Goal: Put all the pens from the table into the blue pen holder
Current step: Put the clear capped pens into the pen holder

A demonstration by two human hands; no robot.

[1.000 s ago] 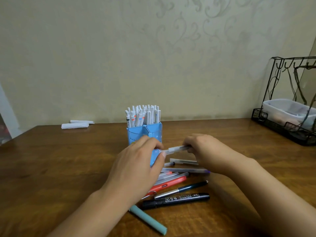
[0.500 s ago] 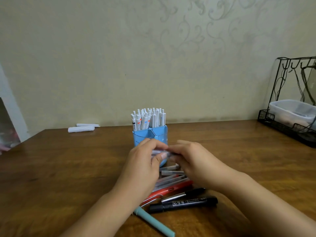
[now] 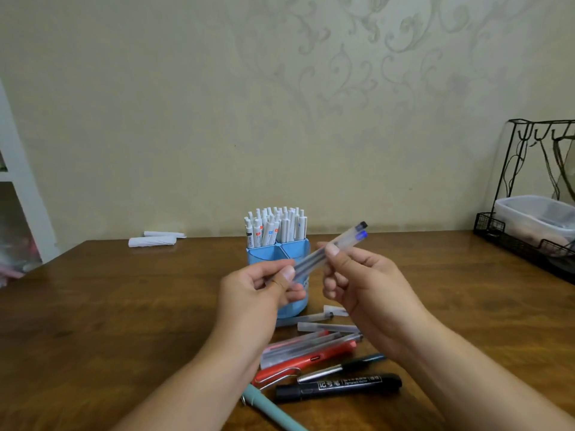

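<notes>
The blue pen holder stands mid-table, its rear compartment packed with several white pens. Both hands hold two clear frosted pens together, tilted up to the right, just in front of and slightly above the holder. My left hand pinches their lower ends; my right hand pinches their middle. On the table below lie more pens: clear ones, a red pen, a black-and-silver pen, a black marker and a teal pen.
Two rolled white papers lie at the back left by the wall. A black wire rack holding a clear plastic box stands at the right table edge. A white shelf edge is at far left.
Both hands have lifted from the table pile with the clear pens. The pens now point up to the right, raised to the height of the holder's rim.
</notes>
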